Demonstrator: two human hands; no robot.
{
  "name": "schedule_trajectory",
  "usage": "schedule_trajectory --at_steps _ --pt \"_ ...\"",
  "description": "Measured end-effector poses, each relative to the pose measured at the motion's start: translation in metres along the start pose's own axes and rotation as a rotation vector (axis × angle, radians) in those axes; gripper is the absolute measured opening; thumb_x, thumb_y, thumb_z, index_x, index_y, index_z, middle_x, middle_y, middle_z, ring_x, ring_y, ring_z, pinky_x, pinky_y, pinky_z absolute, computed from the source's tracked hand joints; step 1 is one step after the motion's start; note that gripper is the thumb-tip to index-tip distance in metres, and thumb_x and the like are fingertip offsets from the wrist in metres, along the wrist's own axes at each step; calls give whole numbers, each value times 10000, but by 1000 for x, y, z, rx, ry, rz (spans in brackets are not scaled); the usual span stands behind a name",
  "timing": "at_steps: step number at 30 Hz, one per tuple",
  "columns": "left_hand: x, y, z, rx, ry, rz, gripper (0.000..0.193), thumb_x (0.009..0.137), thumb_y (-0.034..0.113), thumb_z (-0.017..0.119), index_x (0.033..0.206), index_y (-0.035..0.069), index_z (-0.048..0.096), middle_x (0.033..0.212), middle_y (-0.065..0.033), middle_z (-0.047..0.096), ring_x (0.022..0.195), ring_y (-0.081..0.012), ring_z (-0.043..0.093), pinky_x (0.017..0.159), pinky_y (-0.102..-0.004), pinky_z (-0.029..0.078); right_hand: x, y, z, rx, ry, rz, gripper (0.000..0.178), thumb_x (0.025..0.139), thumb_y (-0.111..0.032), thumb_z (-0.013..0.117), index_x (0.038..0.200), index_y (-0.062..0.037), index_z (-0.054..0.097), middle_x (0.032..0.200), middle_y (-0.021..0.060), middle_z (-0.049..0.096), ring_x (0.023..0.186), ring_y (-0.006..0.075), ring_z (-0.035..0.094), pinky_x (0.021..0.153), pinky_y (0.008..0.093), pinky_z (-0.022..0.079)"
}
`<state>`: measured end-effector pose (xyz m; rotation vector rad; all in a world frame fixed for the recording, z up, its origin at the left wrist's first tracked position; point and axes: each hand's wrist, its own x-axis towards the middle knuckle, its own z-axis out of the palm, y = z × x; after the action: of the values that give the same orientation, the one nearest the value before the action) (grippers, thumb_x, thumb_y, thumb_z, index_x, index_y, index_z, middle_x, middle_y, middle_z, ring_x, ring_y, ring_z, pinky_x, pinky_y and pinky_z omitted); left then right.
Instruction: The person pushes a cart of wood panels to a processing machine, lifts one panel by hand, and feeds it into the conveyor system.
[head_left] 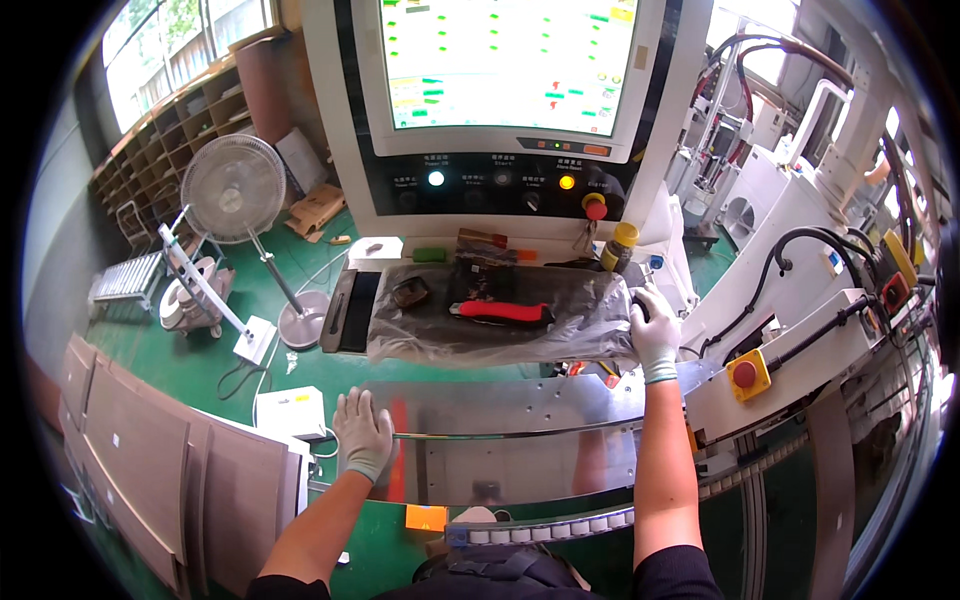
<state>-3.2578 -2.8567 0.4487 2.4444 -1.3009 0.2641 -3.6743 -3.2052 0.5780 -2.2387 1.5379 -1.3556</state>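
Observation:
My left hand [363, 435], in a pale glove, lies flat with fingers stretched at the left end of a shiny metal machine bed [520, 465], near a red strip [398, 450]. My gloved right hand [656, 338] is up at the right end of a plastic-covered shelf [590, 330]. Its fingers curl over a small dark object [640, 308] that looks like a computer mouse, mostly hidden by the glove. On the shelf lie a red-and-black utility knife [500, 313], a dark rounded item [410, 292] and a yellow-capped bottle [620, 246].
Above the shelf stands a control panel with a lit screen [510, 60] and a red stop button [594, 208]. A fan [234, 190] is at the left, with stacked brown boards [150, 450] nearer. Another stop button [744, 374] sits on the machine at right.

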Motion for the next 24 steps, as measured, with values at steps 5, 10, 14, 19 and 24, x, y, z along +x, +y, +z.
schedule_trajectory --at_steps 5,10,14,19,24 --pt "0 -2 2 10 11 9 564 948 355 611 1426 65 538 1549 -200 487 1468 -448 389 1189 -577 305 -1 -3 -1 -10 -8 4 315 906 -205 672 1191 -109 766 1341 176 703 1251 346 665 1080 411 511" --pt "-1 -1 1 13 11 12 561 948 351 611 1425 65 537 1547 -194 484 1468 -449 388 1190 -576 304 0 -2 -3 -15 -24 23 323 911 -200 679 1209 -105 763 1373 165 694 1280 338 655 1094 404 502" --pt "-1 1 2 20 16 18 558 948 348 612 1424 66 537 1545 -194 485 1467 -448 389 1191 -577 303 -2 3 -2 -13 1 13 314 908 -209 675 1193 -114 767 1345 166 704 1256 344 662 1080 408 510" --pt "-3 -6 6 7 19 1 553 943 343 615 1418 68 541 1540 -195 492 1467 -444 391 1188 -579 303 0 -4 2 -18 -6 -11 316 908 -211 678 1197 -116 764 1352 162 700 1252 342 664 1074 408 513" --pt "0 -6 2 19 25 6 551 936 336 616 1414 71 544 1532 -194 501 1462 -444 397 1183 -577 310 -2 -3 5 -31 1 -16 313 905 -211 679 1190 -114 764 1337 154 707 1242 337 669 1062 407 518"
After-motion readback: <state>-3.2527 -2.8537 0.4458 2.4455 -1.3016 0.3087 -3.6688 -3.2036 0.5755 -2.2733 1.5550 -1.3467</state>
